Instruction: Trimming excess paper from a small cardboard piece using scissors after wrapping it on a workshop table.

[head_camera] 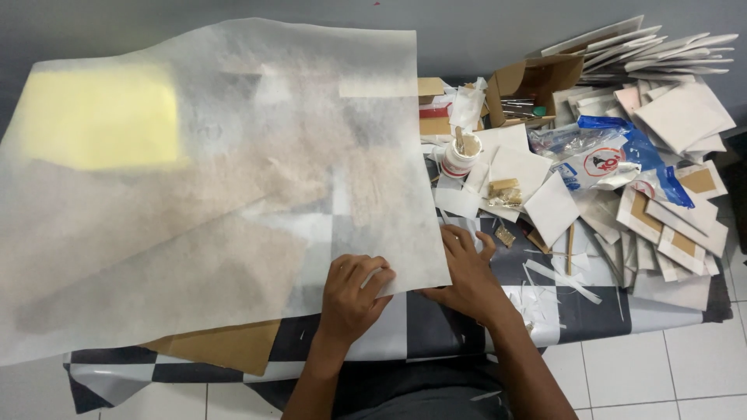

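A large translucent white paper sheet point(210, 179) is lifted and spread over most of the left half of the table, with brown and yellow shapes showing dimly through it. My left hand point(352, 295) pinches the sheet's near edge close to its right corner. Just to the right, my right hand point(467, 274) rests with fingers spread under or at the sheet's right corner, on the black-and-white checkered table cover point(436, 319). What the right hand touches is partly hidden by the sheet.
Brown card point(226, 344) peeks out below the sheet. On the right lie several white and brown-faced square boards point(669, 225), a blue-and-white plastic bag point(615, 159), an open cardboard box point(533, 89), a small white cup with sticks point(459, 155) and paper scraps point(560, 280).
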